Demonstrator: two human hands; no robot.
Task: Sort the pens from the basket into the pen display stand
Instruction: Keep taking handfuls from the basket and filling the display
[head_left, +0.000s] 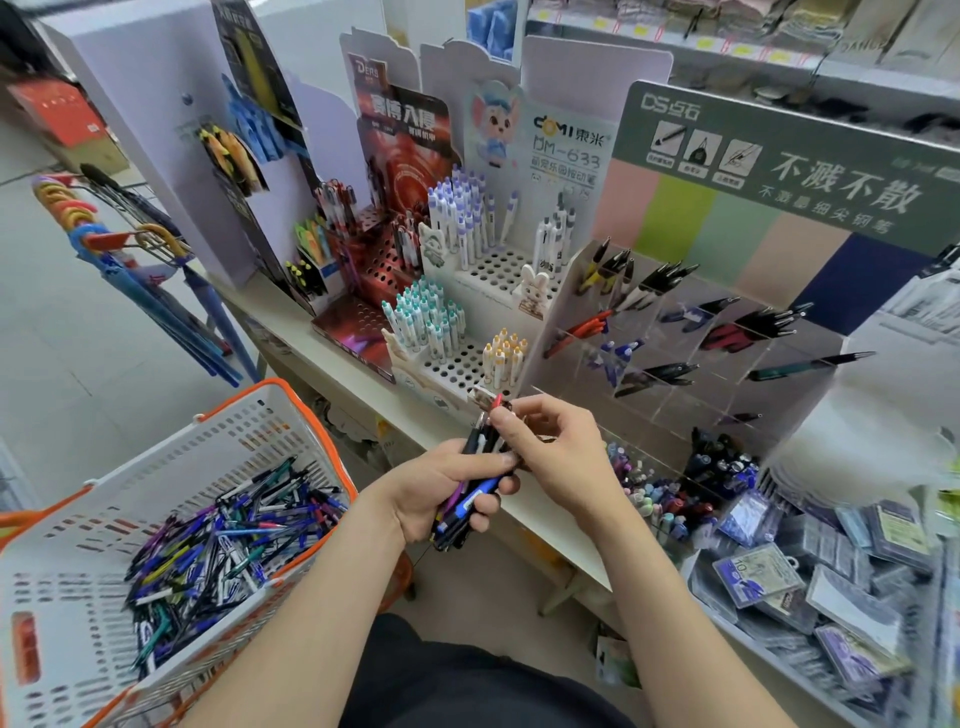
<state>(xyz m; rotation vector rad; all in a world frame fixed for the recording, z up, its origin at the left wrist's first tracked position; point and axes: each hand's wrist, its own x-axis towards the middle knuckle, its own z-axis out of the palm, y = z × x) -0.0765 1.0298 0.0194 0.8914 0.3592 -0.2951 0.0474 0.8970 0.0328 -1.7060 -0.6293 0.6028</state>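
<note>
Left hand (441, 491) grips pen bundle (470, 506); right hand (553, 454) pinches one pen (497, 403); basket (236, 431) left, display stand (567, 312) behind.

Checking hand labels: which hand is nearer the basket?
Left. The left hand holds pens just right of the basket; the right hand is farther right.

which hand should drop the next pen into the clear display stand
Right. The right hand pinches one pen at the top of the bundle of pens and sits nearer the clear display stand. The left hand is wrapped round the bundle, so it is busy.
</note>
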